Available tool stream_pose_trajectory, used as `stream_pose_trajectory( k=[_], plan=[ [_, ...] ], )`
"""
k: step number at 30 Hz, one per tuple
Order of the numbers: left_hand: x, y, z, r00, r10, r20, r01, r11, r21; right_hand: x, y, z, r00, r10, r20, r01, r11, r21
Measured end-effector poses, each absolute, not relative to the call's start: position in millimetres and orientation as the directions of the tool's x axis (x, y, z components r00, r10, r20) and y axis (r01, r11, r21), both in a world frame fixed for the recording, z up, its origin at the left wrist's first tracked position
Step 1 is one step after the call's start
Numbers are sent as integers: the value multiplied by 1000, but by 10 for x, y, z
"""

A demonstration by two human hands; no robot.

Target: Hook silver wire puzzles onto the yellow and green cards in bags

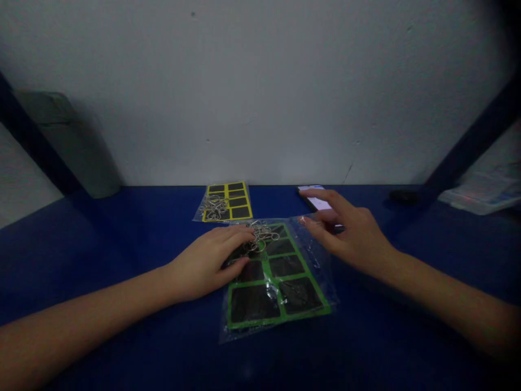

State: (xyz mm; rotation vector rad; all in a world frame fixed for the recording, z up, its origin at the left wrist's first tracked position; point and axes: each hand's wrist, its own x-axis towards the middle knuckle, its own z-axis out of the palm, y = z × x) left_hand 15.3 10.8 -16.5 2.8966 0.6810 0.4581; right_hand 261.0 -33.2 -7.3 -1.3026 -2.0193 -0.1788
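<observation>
A clear plastic bag with a green-framed sheet of black rectangles (280,293) lies on the blue table (122,233) in front of me. A bunch of metal key rings (264,237) rests on its far end. My left hand (207,263) lies flat on the bag's left side, fingertips touching the rings, fingers stretched out. My right hand (350,233) hovers just right of the bag, fingers extended and apart, index finger reaching over a lit phone (315,198) near the wall.
A second bag with a yellow-framed sheet and more key rings (226,202) lies behind the green one. A grey-green container (69,141) stands at the back left. Dark blue shelf struts run diagonally at both sides. White packages (482,193) sit at the far right.
</observation>
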Motion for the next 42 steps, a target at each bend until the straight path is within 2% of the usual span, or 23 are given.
stream_pose_trajectory(
  k=[2, 3, 5, 8, 12, 17, 22, 25, 29, 33, 38, 42],
  plan=[
    [152, 106, -168, 838, 478, 262, 441, -877, 190, 2583, -345, -128, -232, 816, 530, 732, 505, -457],
    [151, 107, -169, 832, 491, 260, 455, -871, 186, 2580, -345, -160, -278, 823, 496, 677, 534, -507],
    [149, 114, -169, 830, 505, 239, 474, -863, 177, 2596, -341, -214, -393, 799, 455, 619, 596, -512],
    [144, 133, -162, 846, 496, 199, 468, -867, 170, 2648, -341, -238, -518, 758, 396, 623, 652, -433],
    [136, 153, -153, 854, 482, 198, 451, -874, 182, 2683, -347, -204, -581, 727, 367, 619, 687, -380],
    [132, 151, -157, 856, 474, 207, 435, -876, 206, 2659, -310, -242, -656, 634, 409, 598, 767, -232],
    [124, 149, -177, 846, 495, 200, 457, -865, 207, 2596, -311, -299, -722, 464, 513, 519, 854, -42],
    [120, 141, -183, 821, 538, 191, 507, -841, 191, 2572, -330, -302, -743, 414, 526, 489, 872, 5],
    [123, 125, -183, 770, 617, 162, 590, -786, 184, 2568, -340, -302, -741, 437, 510, 498, 867, -20],
    [125, 135, -186, 766, 624, 153, 597, -779, 191, 2562, -361, -279, -728, 489, 481, 533, 845, -51],
    [120, 162, -191, 784, 596, 173, 559, -800, 218, 2534, -414, -230, -611, 551, 569, 514, 822, -244],
    [94, 175, -195, 792, 579, 191, 531, -809, 253, 2495, -447, -220, -529, 580, 619, 511, 800, -313]
  ],
)
